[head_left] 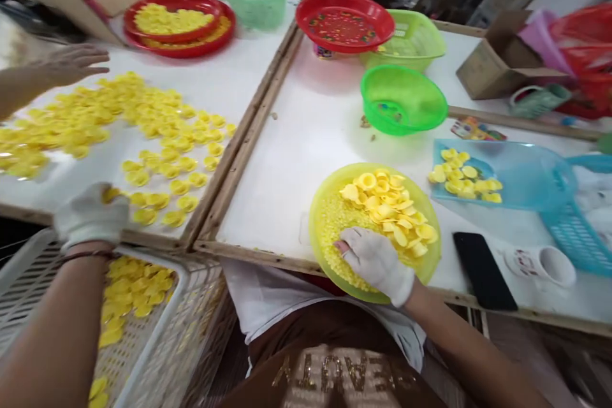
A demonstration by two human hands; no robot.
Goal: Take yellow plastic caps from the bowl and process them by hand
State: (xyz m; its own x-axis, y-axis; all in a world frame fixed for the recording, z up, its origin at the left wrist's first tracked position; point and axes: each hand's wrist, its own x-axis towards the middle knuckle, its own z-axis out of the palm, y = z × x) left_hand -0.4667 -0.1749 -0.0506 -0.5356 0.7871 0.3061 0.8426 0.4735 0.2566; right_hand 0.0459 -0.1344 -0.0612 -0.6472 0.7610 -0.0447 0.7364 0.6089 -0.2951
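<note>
My left hand (93,213), in a white glove with bare fingertips, is closed at the front edge of the left table, with a yellow cup-shaped piece (111,194) at its fingers. Many like it lie spread in a pile (157,118) beyond. My gloved right hand (375,261) rests with curled fingers in a yellow bowl (329,188), over small yellow granules (337,220). What its fingers hold, if anything, is hidden. Larger yellow cups (389,204) are heaped on the bowl's far right side.
A white crate (179,293) with yellow pieces stands below my left arm. A blue scoop (521,172), black phone (484,271) and white mug (540,264) lie to the right. Beyond are a green basin (404,102) and red tray (344,19). Another person's hand (71,67) hovers at far left.
</note>
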